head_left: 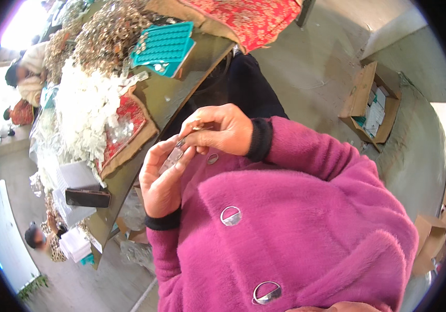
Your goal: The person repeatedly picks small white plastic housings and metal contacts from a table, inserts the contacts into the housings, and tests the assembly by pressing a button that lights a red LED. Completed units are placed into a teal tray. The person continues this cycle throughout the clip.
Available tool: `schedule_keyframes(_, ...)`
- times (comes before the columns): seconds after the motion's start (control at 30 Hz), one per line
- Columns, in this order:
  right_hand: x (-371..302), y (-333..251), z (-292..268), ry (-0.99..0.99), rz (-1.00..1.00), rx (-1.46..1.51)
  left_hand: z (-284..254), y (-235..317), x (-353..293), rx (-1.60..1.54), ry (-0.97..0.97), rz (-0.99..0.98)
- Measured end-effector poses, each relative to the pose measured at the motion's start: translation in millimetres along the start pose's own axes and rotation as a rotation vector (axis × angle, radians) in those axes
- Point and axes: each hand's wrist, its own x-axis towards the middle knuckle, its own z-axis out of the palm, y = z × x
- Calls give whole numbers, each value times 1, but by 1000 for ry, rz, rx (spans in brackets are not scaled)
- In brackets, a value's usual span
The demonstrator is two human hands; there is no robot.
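Observation:
My left hand [161, 182] is closed around a small clear plastic piece [171, 159], which looks like a flat bag or card, held between thumb and fingers. The fingers of my right hand [222, 130] are bent and pinch a small gold-coloured metal piece [198, 128]. Its thumb and fingertips meet the top end of the plastic piece, where a small dark bit shows. Both hands are in front of my pink fuzzy coat, beside the table edge. The exact kind of the small pieces is too small to tell.
On the table are a heap of clear-white plastic pieces [85, 112], a pile of gold-coloured metal parts [111, 34], teal trays [164, 44], a dark phone [87, 198] and red patterned cloth [129, 122]. An open cardboard box [357, 96] stands on the floor at right. Other people sit at far left.

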Motion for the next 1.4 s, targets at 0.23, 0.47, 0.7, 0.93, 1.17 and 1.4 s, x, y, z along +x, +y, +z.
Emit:
schedule_keyframes(0.23,1,-1,0,11,-173,-204,0,-2,10,105,110,40)
schedule_keyframes(0.47,15,-3,-6,168,-558,-575,1,-3,30,196,44,91)
schedule_keyframes(0.7,33,-5,3,144,-509,-644,-6,-7,46,498,109,303)
schedule_keyframes(0.93,51,5,3,136,-438,-641,-23,-10,54,346,144,232)
schedule_keyframes(1.17,64,21,2,114,-660,-618,-36,-8,58,521,221,299)
schedule_keyframes(1.4,56,25,15,220,-717,-521,-16,1,59,615,238,428)
